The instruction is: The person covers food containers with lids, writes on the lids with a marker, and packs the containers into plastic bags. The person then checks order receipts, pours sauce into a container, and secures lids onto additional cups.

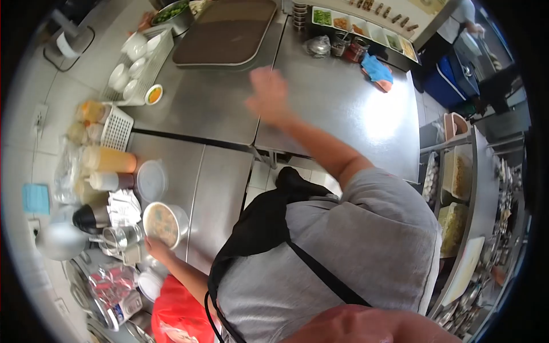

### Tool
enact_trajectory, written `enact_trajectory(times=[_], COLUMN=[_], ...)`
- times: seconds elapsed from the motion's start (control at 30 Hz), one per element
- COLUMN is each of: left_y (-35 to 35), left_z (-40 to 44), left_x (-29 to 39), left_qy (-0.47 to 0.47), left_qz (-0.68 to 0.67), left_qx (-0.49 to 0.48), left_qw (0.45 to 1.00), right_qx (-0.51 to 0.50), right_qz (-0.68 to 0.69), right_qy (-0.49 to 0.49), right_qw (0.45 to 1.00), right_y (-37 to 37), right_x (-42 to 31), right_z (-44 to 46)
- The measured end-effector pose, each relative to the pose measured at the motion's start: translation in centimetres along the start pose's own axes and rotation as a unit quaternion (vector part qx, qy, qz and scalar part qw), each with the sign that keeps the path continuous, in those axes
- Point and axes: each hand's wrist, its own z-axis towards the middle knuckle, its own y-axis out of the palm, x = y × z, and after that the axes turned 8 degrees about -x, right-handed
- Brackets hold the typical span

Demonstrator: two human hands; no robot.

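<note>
A round white tub [163, 224] with a chunky, soup-like mix stands at the left counter's edge, and my left hand [158, 249] has its fingers on the tub's lower side. A clear round lid [152, 180] lies just beyond the tub. Over the steel table [217, 103], my right hand [269, 94] is stretched out and blurred by motion. Its thumb looks apart from the fingers, and nothing shows in it. Nearest to this hand is a brown tray [226, 31] on the table.
Sauce bottles [108, 159] and a white basket [118, 128] line the left wall. White cups [119, 77] sit in a rack. Farther right are ingredient trays [366, 28], jars [357, 49] and a blue cloth [376, 68]. A person [457, 26] stands at the upper right. Shelves [477, 211] stand at the right.
</note>
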Motion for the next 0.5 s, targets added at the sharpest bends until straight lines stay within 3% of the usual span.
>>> enact_trajectory(times=[0.03,0.1,0.13,0.2,0.37,0.47,0.5], left_y=[0.0,0.0,0.0,0.2,0.5,0.9,0.4], left_z=[-0.5,-0.9,-1.0,-0.8,-0.1,-0.9,-0.1], left_x=[0.3,0.8,1.1,1.0,0.7,1.3,-0.4], left_qy=[-0.008,-0.022,-0.029,-0.036,-0.054,-0.046,-0.020], left_qz=[-0.007,-0.002,0.010,0.008,0.001,0.038,0.036], left_qx=[0.001,0.006,0.010,0.017,0.042,0.060,0.069], left_qw=[1.000,1.000,0.999,0.999,0.998,0.996,0.997], right_qx=[0.084,0.141,0.097,0.088,-0.073,0.039,-0.010], right_qz=[-0.049,-0.151,-0.110,-0.269,-0.254,-0.226,-0.238], right_qy=[0.010,0.135,0.254,0.411,0.423,0.379,0.381], right_qw=[0.995,0.969,0.956,0.867,0.867,0.896,0.893], right_y=[0.6,-1.3,-6.0,-8.5,-11.0,-9.4,-10.3], right_x=[6.2,18.2,19.9,26.6,34.4,37.8,36.4], right_z=[0.4,0.8,0.6,-0.9,-4.6,-5.0,-4.3])
